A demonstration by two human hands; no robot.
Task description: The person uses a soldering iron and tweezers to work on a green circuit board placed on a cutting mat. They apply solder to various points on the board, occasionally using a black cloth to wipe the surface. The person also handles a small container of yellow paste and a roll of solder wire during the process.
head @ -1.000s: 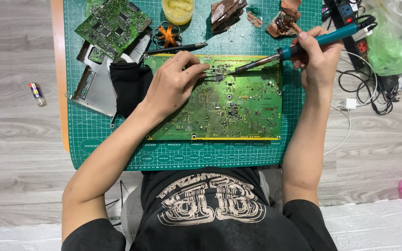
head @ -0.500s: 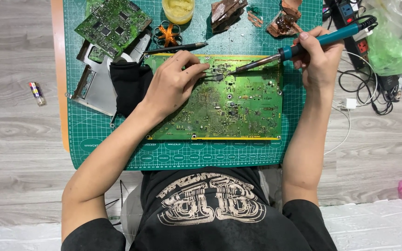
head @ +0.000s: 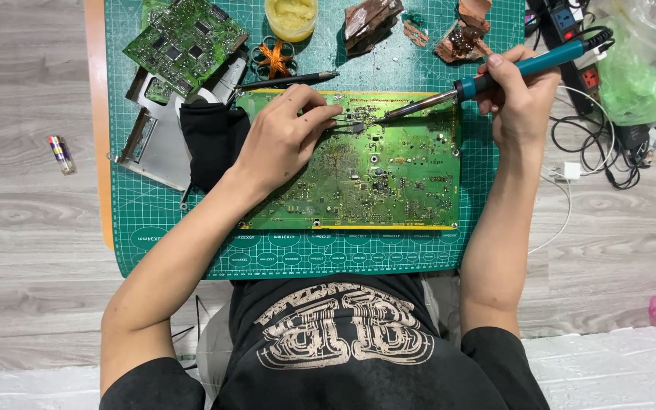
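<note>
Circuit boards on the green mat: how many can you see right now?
2. The large circuit board lies mid-mat under both hands; the small circuit board lies tilted at the mat's top left corner. More may be hidden under it.

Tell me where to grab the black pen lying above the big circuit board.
Take the black pen at mid-barrel, coming from above with fingers across it. It lies flat and nearly level on the green mat, tip to the right, bare mat on both sides of the barrel.

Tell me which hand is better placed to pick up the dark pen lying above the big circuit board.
Left, probably. The left hand rests on the large green circuit board just below the dark pen, holding only tweezers. The right hand sits farther off and grips the soldering iron.
</note>
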